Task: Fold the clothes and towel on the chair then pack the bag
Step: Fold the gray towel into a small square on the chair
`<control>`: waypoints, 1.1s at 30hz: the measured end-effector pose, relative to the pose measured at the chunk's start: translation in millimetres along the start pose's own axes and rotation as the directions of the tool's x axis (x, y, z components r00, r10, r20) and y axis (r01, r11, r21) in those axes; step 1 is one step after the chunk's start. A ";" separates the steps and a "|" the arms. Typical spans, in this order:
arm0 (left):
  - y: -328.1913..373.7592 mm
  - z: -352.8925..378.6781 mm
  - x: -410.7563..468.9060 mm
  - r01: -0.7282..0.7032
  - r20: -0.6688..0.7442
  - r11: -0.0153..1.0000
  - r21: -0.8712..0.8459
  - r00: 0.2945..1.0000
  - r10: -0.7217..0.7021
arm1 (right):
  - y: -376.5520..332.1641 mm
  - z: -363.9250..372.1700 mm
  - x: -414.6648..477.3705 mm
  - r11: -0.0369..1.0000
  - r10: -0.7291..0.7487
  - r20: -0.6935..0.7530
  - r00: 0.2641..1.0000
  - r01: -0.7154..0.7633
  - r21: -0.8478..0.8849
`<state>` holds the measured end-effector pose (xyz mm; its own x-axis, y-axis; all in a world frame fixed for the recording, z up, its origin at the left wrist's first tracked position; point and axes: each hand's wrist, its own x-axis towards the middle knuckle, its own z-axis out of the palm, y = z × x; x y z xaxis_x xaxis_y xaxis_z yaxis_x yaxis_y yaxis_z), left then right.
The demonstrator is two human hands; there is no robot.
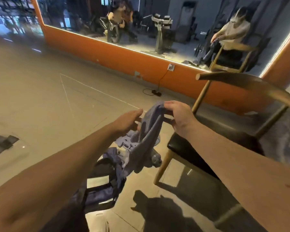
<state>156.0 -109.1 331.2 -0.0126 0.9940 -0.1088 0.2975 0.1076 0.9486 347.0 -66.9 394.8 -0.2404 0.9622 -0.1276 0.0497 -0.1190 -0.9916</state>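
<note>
A blue-grey towel (148,134) hangs in the air in front of me, its lower end drooping toward the floor. My right hand (179,117) pinches its top edge. My left hand (128,122) reaches in from the left with fingers extended, touching the cloth's side. Below the towel, a dark bag (100,186) lies on the floor with more bluish clothing (124,144) heaped on and beside it. To the right stands a wooden chair (206,149) with a black seat; nothing lies on the visible part of the seat.
An orange wall with a long mirror (141,30) runs across the back; a person is reflected in it. A wall socket with a black cable (157,87) sits near the chair's back. Dark tape marks (2,144) lie on the tiled floor at left.
</note>
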 end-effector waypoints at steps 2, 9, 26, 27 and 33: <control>1.4 26.0 -12.7 0.081 0.075 0.995 0.055 0.994 -0.085 | 8.3 -23.3 -29.2 0.998 0.024 0.028 0.999 -0.025 0.050; 0.0 121.1 -46.1 0.244 0.233 0.970 -0.008 0.943 -0.236 | 42.5 -108.4 -100.4 0.976 0.047 0.064 0.997 -0.059 0.207; 107.7 255.1 -10.5 -0.069 0.120 0.937 0.341 0.992 0.030 | 119.7 -286.1 -146.3 0.942 0.211 -0.097 0.973 -0.229 -0.244; 114.2 261.2 -7.4 -0.059 0.119 0.945 0.321 0.993 0.021 | 116.9 -287.5 -146.8 0.918 0.210 -0.104 0.972 -0.232 -0.323; 141.0 286.7 0.6 -0.030 0.063 0.964 0.264 0.998 0.014 | 86.5 -276.3 -155.5 0.879 -0.070 -0.194 0.978 -0.031 -0.476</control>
<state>471.6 -99.2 379.7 0.0514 0.9921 -0.1142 0.5397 0.0687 0.8391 656.6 -159.2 334.2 -0.0506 0.9974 -0.0516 0.5125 -0.0184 -0.8585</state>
